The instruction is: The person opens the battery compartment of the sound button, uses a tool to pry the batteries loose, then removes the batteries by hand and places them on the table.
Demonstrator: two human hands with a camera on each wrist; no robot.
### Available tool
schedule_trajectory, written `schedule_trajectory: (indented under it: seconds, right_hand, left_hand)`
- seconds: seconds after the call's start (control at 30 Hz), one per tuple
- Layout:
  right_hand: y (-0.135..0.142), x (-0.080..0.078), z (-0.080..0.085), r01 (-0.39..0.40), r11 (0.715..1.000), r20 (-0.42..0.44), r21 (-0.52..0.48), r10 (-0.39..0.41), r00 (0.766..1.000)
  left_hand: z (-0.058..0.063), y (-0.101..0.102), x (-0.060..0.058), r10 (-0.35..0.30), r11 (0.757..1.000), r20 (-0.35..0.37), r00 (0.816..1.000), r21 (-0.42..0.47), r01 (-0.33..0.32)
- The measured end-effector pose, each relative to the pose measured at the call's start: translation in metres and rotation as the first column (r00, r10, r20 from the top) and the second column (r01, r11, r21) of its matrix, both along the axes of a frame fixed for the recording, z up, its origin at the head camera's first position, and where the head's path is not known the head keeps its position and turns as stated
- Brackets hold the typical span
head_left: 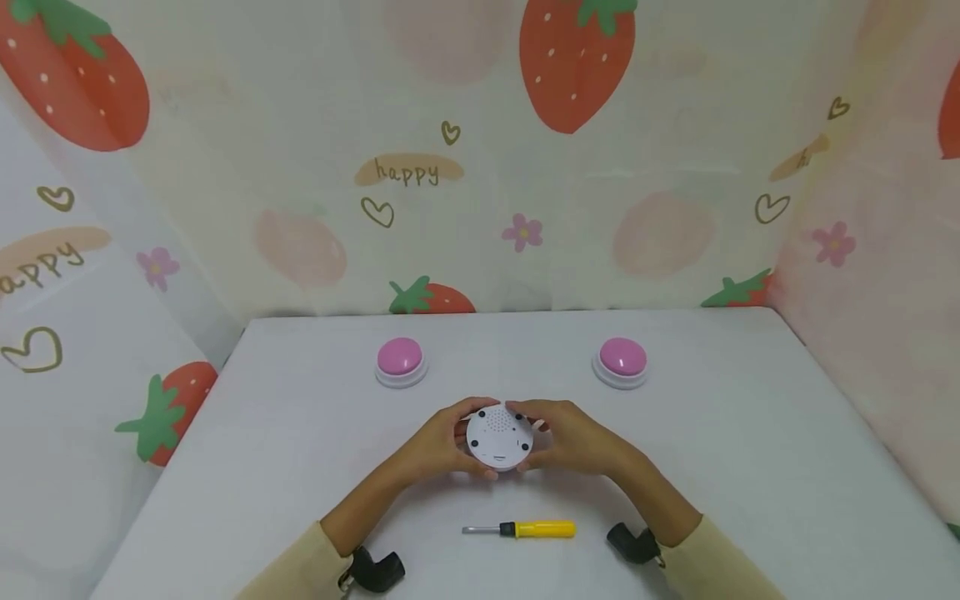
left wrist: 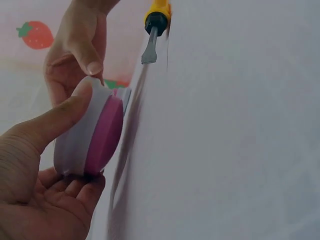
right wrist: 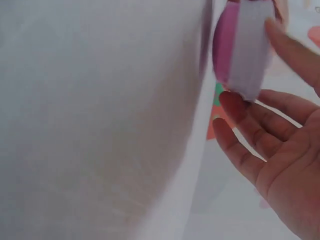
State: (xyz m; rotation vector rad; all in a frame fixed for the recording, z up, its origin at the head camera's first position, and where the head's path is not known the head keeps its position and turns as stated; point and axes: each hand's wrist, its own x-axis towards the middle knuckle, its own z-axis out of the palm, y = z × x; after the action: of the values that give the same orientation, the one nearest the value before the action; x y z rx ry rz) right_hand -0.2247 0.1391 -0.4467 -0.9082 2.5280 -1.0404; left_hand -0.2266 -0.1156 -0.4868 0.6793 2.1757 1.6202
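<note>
The held button (head_left: 499,437) is at the middle of the scene, between two hands, its white base turned up and its pink dome down. Whether the dome touches the surface (head_left: 750,433), I cannot tell. The left hand (head_left: 442,442) grips it from the left and the right hand (head_left: 576,437) from the right; each grip has the thumb at the near edge and a finger at the far edge. In my judgement, the step in hand is presenting or turning the underside; a next move seems to call for one steady grip, should the other hand be freed. Nearer lies a yellow screwdriver (head_left: 543,529), its flat blade pointing left, with no hand on it. Farther away, a left button (head_left: 400,358) and a right button (head_left: 622,360) stand dome up. Behind them is a strawberry backdrop (head_left: 675,108).
</note>
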Motion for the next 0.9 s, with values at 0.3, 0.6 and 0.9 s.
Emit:
schedule_trajectory:
  seconds: [0.3,0.6,0.9]
  right_hand:
    - [-0.009,0.011,0.005,0.005,1.0,-0.183,-0.017,-0.008,0.983]
    - [-0.018,0.022,0.003,-0.01,0.979,-0.388,0.203,0.09,0.917]
    - [-0.026,0.027,0.008,0.033,0.958,-0.442,0.286,0.101,0.891]
  left_hand:
    - [-0.011,-0.002,-0.004,0.011,1.0,-0.004,1.0,0.021,-0.011]
    - [-0.016,0.001,-0.001,-0.003,0.999,-0.001,1.0,0.039,0.004]
    - [-0.017,0.002,-0.002,-0.002,0.999,-0.022,1.0,0.052,0.003]
